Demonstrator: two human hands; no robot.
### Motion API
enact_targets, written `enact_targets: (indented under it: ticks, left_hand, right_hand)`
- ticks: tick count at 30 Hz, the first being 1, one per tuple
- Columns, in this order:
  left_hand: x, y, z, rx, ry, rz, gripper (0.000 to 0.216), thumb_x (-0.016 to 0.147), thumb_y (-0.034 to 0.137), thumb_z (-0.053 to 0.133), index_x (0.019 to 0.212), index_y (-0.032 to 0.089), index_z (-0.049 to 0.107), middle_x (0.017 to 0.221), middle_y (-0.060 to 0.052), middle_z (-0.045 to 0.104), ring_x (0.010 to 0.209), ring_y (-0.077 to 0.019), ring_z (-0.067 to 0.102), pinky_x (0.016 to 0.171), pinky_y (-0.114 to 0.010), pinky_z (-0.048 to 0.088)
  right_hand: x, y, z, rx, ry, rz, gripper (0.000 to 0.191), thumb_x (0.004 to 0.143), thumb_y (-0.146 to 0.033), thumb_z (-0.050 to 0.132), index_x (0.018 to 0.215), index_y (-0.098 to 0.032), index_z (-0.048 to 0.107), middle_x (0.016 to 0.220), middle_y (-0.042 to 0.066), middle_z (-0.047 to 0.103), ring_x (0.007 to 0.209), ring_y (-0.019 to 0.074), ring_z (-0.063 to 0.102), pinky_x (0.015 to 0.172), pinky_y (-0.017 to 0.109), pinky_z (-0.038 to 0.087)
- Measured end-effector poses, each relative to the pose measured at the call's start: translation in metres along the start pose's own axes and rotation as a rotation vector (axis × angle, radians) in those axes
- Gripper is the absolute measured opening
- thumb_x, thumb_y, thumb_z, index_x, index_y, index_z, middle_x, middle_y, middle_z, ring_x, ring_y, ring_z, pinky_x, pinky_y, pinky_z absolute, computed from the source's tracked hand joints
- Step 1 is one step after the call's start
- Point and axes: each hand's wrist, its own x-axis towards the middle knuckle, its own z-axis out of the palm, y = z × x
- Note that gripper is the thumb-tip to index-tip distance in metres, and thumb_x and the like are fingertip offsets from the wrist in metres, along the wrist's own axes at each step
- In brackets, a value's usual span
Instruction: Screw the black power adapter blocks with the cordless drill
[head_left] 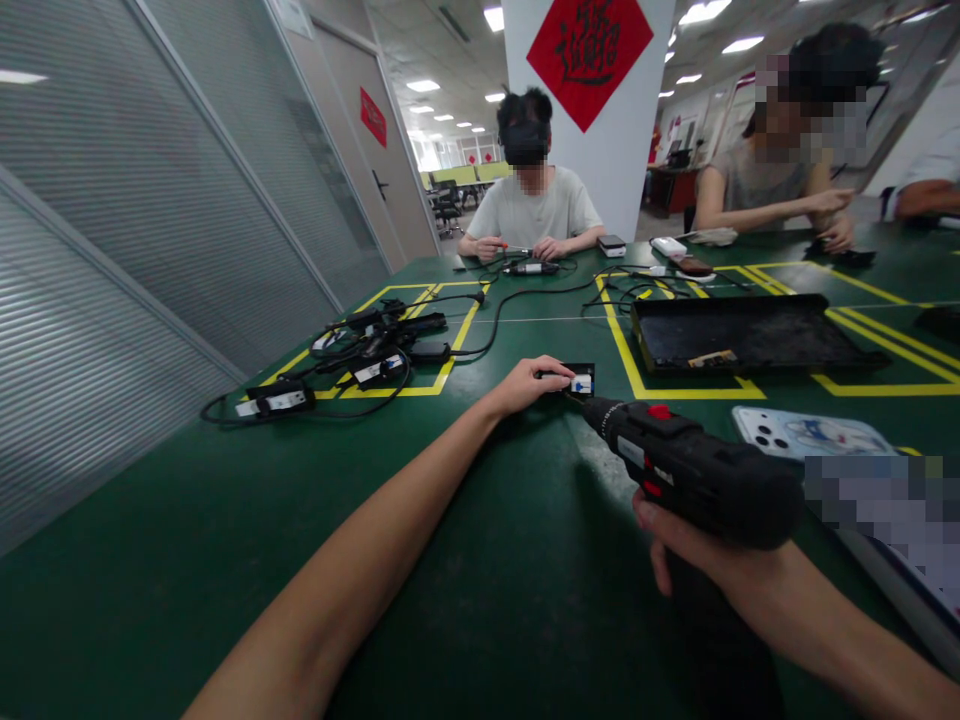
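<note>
My right hand is wrapped round the grip of a black cordless drill with red buttons. The drill points forward and left, its thin bit reaching the near edge of a small black case. On that case sits a white label with a blue mark. My left hand presses the case against the green table, fingers over its left part and thumb across the front. Whether the bit's tip touches a screw is too small to tell.
Black power adapters with tangled cables lie at the left. A black tray stands at the right, behind a phone. Yellow tape marks the green table. Across it, a person holds a tool; another person sits farther right.
</note>
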Motion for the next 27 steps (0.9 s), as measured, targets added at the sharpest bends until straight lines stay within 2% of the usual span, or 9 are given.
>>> enact_targets:
  ticks: [3, 6, 11, 16, 20, 27]
  left_hand:
    - [0.0, -0.001, 0.0, -0.006, -0.003, 0.006, 0.027, 0.077, 0.032, 0.059, 0.096, 0.016, 0.07, 0.107, -0.008, 0.062, 0.1, -0.0185, 0.055, 0.092, -0.032, 0.04]
    - [0.0, -0.003, 0.0, -0.012, -0.007, 0.016, 0.029, 0.076, 0.033, 0.061, 0.097, 0.016, 0.069, 0.107, -0.008, 0.062, 0.101, -0.0186, 0.055, 0.093, -0.032, 0.039]
    - [0.001, -0.007, 0.001, -0.001, 0.009, -0.017, 0.03, 0.073, 0.031, 0.063, 0.099, 0.017, 0.069, 0.111, -0.007, 0.062, 0.106, -0.0192, 0.054, 0.097, -0.033, 0.037]
    - [0.001, -0.009, 0.0, -0.021, 0.001, -0.003, 0.03, 0.072, 0.031, 0.064, 0.098, 0.017, 0.069, 0.111, -0.007, 0.061, 0.106, -0.0191, 0.054, 0.097, -0.032, 0.037]
    - [0.002, -0.01, 0.0, -0.018, 0.001, -0.001, 0.031, 0.072, 0.032, 0.064, 0.099, 0.017, 0.068, 0.113, -0.007, 0.06, 0.106, -0.0192, 0.054, 0.096, -0.032, 0.037]
    - [0.001, -0.01, 0.0, 0.005, 0.0, -0.022, 0.032, 0.072, 0.031, 0.064, 0.1, 0.017, 0.068, 0.115, -0.007, 0.06, 0.107, -0.019, 0.053, 0.096, -0.031, 0.037]
  right_hand:
    - [0.002, -0.001, 0.002, 0.025, -0.015, -0.043, 0.019, 0.079, -0.037, 0.059, 0.09, -0.022, 0.053, 0.059, -0.003, 0.065, 0.04, 0.0151, 0.061, 0.049, 0.032, 0.051]
    - [0.003, -0.002, 0.004, 0.074, -0.022, -0.062, 0.028, 0.078, -0.035, 0.059, 0.099, -0.02, 0.05, 0.072, -0.001, 0.066, 0.036, 0.0121, 0.059, 0.041, 0.028, 0.048]
    - [0.002, -0.001, 0.004, 0.075, -0.029, -0.035, 0.038, 0.08, -0.038, 0.058, 0.111, -0.02, 0.047, 0.082, 0.002, 0.067, 0.041, 0.0121, 0.061, 0.046, 0.03, 0.051]
    - [0.005, 0.001, 0.001, 0.112, -0.072, -0.041, 0.053, 0.08, -0.037, 0.058, 0.126, -0.02, 0.035, 0.083, 0.003, 0.066, 0.039, 0.0126, 0.061, 0.043, 0.029, 0.048]
    - [0.007, 0.004, 0.002, 0.108, -0.066, -0.032, 0.055, 0.08, -0.039, 0.059, 0.126, -0.021, 0.036, 0.083, 0.003, 0.066, 0.04, 0.0141, 0.062, 0.043, 0.03, 0.049]
    - [0.003, 0.0, 0.002, 0.122, -0.082, -0.027, 0.063, 0.081, -0.038, 0.059, 0.133, -0.024, 0.026, 0.083, 0.002, 0.065, 0.041, 0.0141, 0.06, 0.043, 0.03, 0.048]
